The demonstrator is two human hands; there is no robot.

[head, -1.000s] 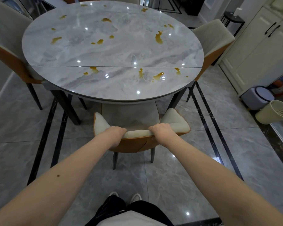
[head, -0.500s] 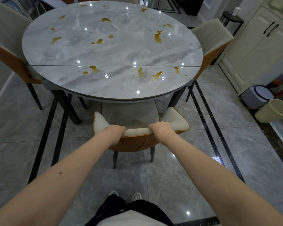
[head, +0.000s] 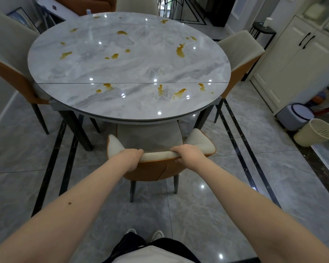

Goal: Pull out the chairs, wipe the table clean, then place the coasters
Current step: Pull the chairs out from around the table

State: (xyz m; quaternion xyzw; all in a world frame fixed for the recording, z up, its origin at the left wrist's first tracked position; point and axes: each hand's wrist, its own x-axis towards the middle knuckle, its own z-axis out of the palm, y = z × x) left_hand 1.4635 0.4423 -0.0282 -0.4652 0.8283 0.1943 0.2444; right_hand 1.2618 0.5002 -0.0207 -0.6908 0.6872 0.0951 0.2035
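Observation:
A round grey marble table (head: 129, 69) fills the upper middle, spotted with several amber spills (head: 179, 50). The near chair (head: 160, 168), cream cushion with an orange back, stands at the table's front edge with its seat partly under the top. My left hand (head: 132, 156) grips the top of its backrest on the left. My right hand (head: 187, 153) grips the same backrest on the right. No coasters or cloth show.
A second chair (head: 10, 59) stands at the table's left and a third (head: 241, 52) at its right. A cream bin (head: 314, 132) and a grey stool (head: 292, 116) sit by white cabinets (head: 300, 61) on the right. My feet (head: 144, 234) are on grey floor tiles behind the chair.
The view has tilted up slightly, showing more of the table's far side. Both hands keep their grip on the backrest; the chair has barely shifted.

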